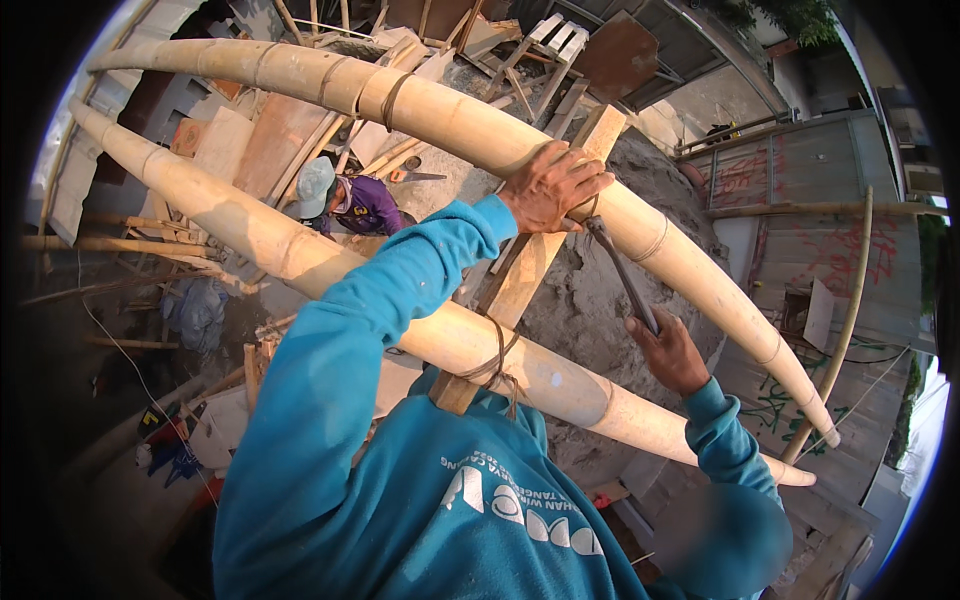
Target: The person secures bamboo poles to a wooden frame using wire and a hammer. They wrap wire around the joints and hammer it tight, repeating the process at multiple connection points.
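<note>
My left hand [560, 185] is closed over the upper of two thick bamboo poles [460, 120], where a wooden beam [535, 265] crosses beneath it. In my right hand [672, 352] is a pair of dark pincers [622, 265], held by the handles. Their jaws touch the binding wire [588, 207] at that crossing, just beside my left fingers. Nearer my chest, the lower bamboo pole [420, 325] is lashed to the same beam with dark wire [495, 350], whose ends hang loose. The jaws' exact grip is too small to tell.
Below, a person in a purple top and pale cap [362, 205] is among scattered boards [270, 140]. A handsaw [415, 177] lies near them. Grey sand [620, 300] is heaped under the beam. Metal sheet fencing [835, 250] with a leaning bamboo pole [850, 320] stands at right.
</note>
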A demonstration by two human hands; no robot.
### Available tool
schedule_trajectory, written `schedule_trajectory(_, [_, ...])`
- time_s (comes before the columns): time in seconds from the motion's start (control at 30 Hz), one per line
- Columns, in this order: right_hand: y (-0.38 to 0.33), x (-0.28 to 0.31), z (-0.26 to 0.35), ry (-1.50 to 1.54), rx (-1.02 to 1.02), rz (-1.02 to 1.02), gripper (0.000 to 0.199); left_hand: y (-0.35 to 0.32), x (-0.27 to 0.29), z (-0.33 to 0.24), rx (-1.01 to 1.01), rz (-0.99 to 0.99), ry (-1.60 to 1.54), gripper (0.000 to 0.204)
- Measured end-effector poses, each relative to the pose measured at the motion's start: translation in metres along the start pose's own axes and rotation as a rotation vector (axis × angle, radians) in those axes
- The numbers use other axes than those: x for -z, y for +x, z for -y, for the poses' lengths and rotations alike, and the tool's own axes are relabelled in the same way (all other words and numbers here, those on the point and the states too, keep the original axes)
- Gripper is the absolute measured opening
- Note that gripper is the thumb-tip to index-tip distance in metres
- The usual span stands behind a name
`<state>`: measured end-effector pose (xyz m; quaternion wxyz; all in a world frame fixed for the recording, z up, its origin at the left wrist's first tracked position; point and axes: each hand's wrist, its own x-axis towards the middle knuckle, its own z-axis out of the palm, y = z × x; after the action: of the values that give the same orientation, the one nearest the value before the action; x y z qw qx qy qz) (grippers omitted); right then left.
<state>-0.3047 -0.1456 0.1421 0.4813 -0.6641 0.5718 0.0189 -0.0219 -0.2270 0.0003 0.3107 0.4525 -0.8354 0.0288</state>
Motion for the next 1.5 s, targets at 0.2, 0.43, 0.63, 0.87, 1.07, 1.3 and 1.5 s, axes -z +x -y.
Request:
schedule_trajectory(0.2, [-0.013,-0.058,0.010,1.013,-0.323,0.225,0.041,0.000,0.001,-0.004,-0.045,0.081,0.059,0.095])
schedule_trajectory(0.43, [-0.007,-0.010,0.012,0.427,-0.203,0.217,0.056,0.007,0.009,-0.006,-0.019,0.134,0.055,0.105])
schedule_trajectory(0.63, [-0.006,-0.017,0.033,0.769,-0.248,0.316,0.054,0.004,0.009,-0.003,-0.013,0.127,0.070,0.103])
schedule_trajectory(0.87, [-0.007,-0.072,0.002,1.475,-0.214,0.484,0.050,0.000,0.003,-0.005,-0.009,0.148,0.060,0.105])
schedule_trajectory(1.07, [-0.006,-0.036,0.009,0.663,-0.117,0.265,0.051,-0.002,0.010,-0.005,0.005,0.030,0.060,0.091])
schedule_trajectory(1.3, [-0.020,-0.029,0.031,-0.761,0.153,-0.403,0.041,0.006,0.009,-0.006,-0.034,0.044,0.078,0.101])
schedule_trajectory(1.5, [-0.011,-0.040,0.033,-0.961,0.142,-0.521,0.033,0.006,0.009,-0.004,-0.037,0.048,0.096,0.097])
